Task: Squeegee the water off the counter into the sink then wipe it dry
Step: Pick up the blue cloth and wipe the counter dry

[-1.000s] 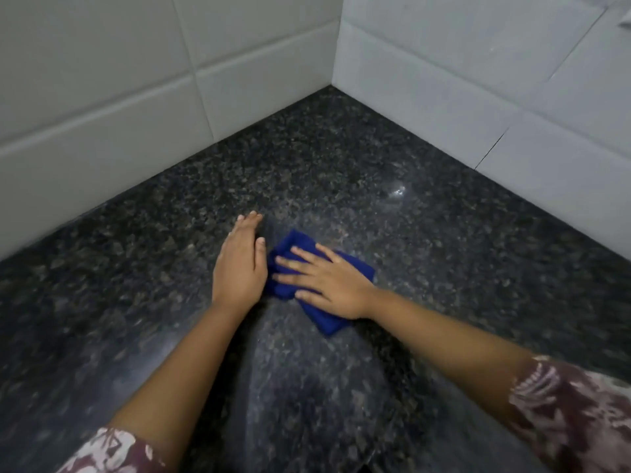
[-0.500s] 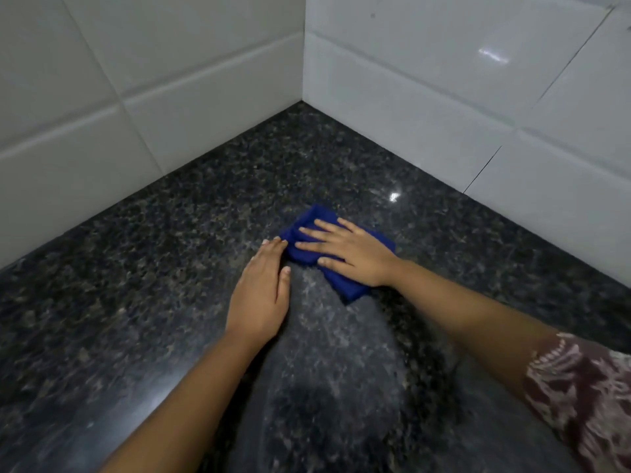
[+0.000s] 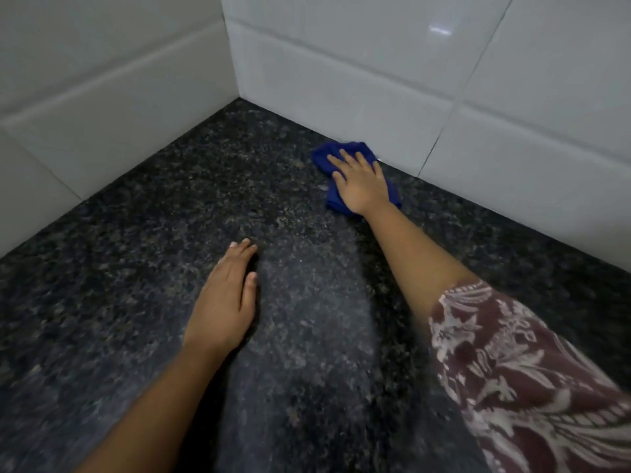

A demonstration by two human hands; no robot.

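Right hand (image 3: 362,186) lies flat, fingers spread, palm down on a crumpled blue cloth (image 3: 336,155), pressing rather than gripping it. The cloth sits on the black speckled granite tabletop (image 3: 153,233), just beside the white tiled wall (image 3: 341,93) (one edge looks to touch the wall base). Left hand (image 3: 225,302) is well apart from the cloth, flat on the tabletop, fingers together, holding nothing. Patterned maroon sleeve (image 3: 519,370) covers the right upper arm.

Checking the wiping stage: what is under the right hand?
A crumpled blue cloth lies under the right hand, pressed flat on the counter. The counter beneath it is hidden.
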